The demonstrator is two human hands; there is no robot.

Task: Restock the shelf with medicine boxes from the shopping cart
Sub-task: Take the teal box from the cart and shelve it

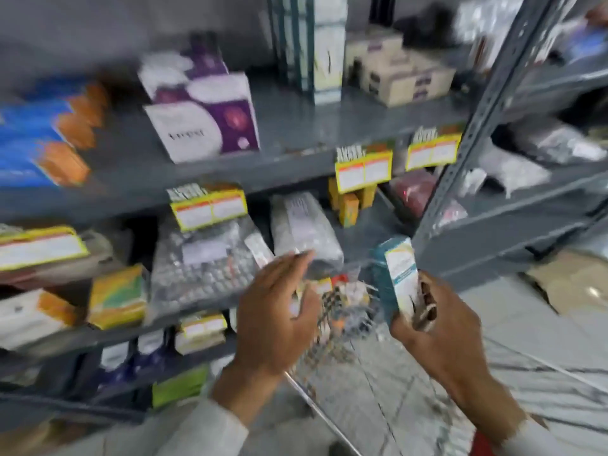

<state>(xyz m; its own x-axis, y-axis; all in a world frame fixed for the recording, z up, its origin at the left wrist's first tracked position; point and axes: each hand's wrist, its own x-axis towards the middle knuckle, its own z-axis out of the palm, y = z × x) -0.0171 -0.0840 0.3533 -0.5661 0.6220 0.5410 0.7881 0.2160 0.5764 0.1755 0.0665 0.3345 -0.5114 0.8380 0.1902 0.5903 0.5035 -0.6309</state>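
A person's two hands reach out before a grey metal shelf stocked with medicine, the whole view smeared by motion. At far left on the upper board lie blue-and-orange boxes, their number lost in the blur. Beside them stand two white-and-purple boxes, one behind the other. Farther right rises a tall stack of teal-and-white cartons, then a group of beige boxes too blurred to count. Three yellow price tags hang from the edge of that board, with a fourth at far left on the board below.

On the middle board sit a yellow box, two clear bags of blister packs and a few small orange boxes at the back.

The left hand is released, fingers spread and holding nothing, near the shelf's front edge. The right hand is grasping one teal-and-white medicine box, held upright and slightly tilted in front of the shelf's slotted upright post, not yet on any board. Below and between the hands shows the wire shopping cart, with small packets inside that cannot be counted.

To the right stands a second grey rack with plastic-wrapped goods. The floor is pale tile, with flattened cardboard lying at far right.
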